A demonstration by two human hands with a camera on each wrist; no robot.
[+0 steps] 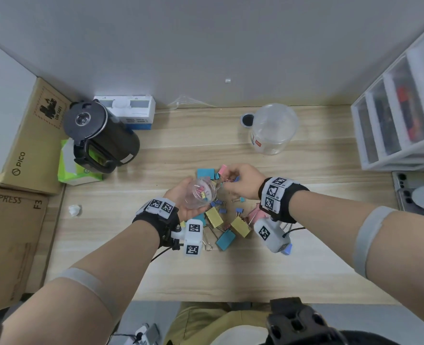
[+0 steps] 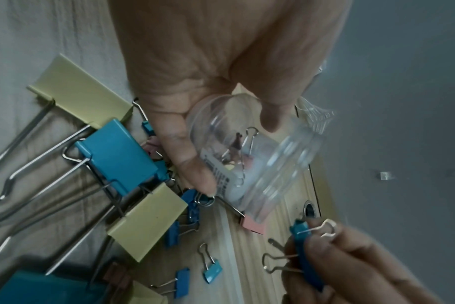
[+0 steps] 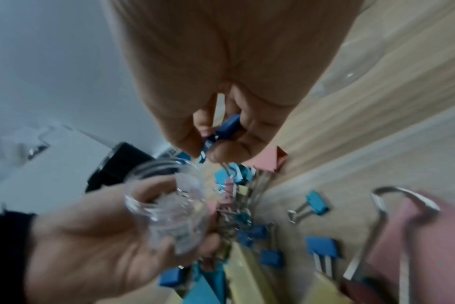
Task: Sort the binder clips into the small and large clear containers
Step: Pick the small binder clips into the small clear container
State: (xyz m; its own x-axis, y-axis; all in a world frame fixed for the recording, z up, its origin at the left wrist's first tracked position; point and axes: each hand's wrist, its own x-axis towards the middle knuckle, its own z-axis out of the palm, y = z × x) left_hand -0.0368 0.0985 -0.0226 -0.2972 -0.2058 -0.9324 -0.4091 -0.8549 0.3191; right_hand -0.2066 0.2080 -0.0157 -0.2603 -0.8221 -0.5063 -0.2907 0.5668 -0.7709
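Note:
My left hand (image 1: 181, 197) grips the small clear container (image 1: 201, 195), tilted with its mouth toward the right hand; a few small clips lie inside it (image 2: 237, 156). My right hand (image 1: 233, 181) pinches small blue binder clips (image 3: 221, 131) just right of the container's mouth, also seen as blue clips (image 2: 305, 253) in the left wrist view. A pile of large yellow (image 1: 214, 216), teal (image 1: 226, 239) and pink (image 1: 223, 169) clips and small blue clips (image 1: 222, 210) lies on the wooden table under both hands. The large clear container (image 1: 272, 129) stands upright at the back right.
A black kettle (image 1: 99, 135), a green tissue pack (image 1: 71, 168) and cardboard boxes (image 1: 24, 135) fill the left side. A white drawer unit (image 1: 400, 120) stands at the right. A black lid (image 1: 247, 120) lies by the large container. A white crumpled scrap (image 1: 74, 209) lies at the left.

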